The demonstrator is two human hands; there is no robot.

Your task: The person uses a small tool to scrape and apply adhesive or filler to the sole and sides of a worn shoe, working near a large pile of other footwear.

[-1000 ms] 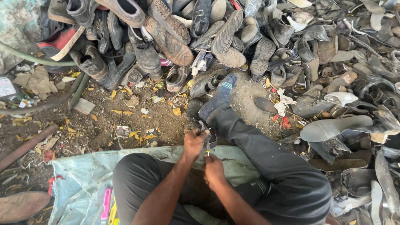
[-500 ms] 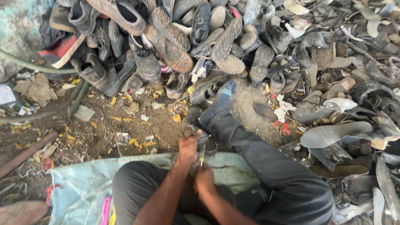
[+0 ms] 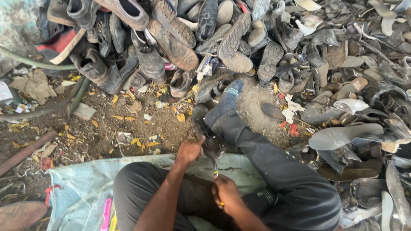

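Observation:
I sit on the ground with my legs in dark trousers; my right leg stretches toward a shoe pile, its foot in a blue sock. My left hand grips a dark worn shoe piece held low between my legs. My right hand is closed around a thin tool with a yellow handle, its blade pointing up at the dark piece. How the blade meets the piece is hidden by my fingers.
A big heap of old shoes and boots fills the far side; loose soles lie at the right. A pale blue sheet lies under me, with a pink object on it. Pipes and scraps sit on the dirt at left.
The view has tilted down a little, so the pile sits higher in frame. My hands have stayed together over the dark piece, with the right hand drawing slightly back toward me.

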